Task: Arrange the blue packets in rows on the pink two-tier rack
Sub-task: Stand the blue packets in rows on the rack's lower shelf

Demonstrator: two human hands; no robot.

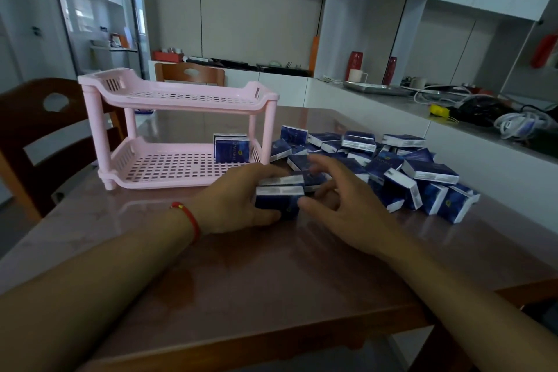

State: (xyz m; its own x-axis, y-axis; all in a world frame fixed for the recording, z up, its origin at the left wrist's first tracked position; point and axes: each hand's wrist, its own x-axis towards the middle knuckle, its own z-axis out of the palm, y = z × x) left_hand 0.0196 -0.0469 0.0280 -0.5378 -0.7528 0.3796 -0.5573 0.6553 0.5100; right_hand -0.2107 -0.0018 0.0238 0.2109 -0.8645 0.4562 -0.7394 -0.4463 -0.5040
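On the glossy reddish-brown worktop (229, 275) stands the pink two-tier rack (178, 127), to the left of centre and a little back from the near edge. Its upper tier is bare of packets; on the lower tier two blue packets (232, 150) stand upright one behind the other in the far right corner, against the right end wall. To the right of the rack a loose heap of blue packets (392, 166) lies scattered on the worktop, some flat, some on edge, some leaning on one another. Just in front of the rack's right end the left hand (238, 202), with a red cord bracelet (188, 220) at the wrist, holds two blue packets stacked together (280, 193): the fingers curl over the far top and the thumb presses along the near side, low by the worktop. The right hand (341, 205) is just beside that stack, its fingers spread and loosely straight; the thumb tip touches the right end of the held stack, while the other fingers reach over towards the heap without plainly closing on anything. A dark wooden chair (39, 136) stands at the left side of the worktop, and a second wooden chair (190, 72) shows beyond the rack.
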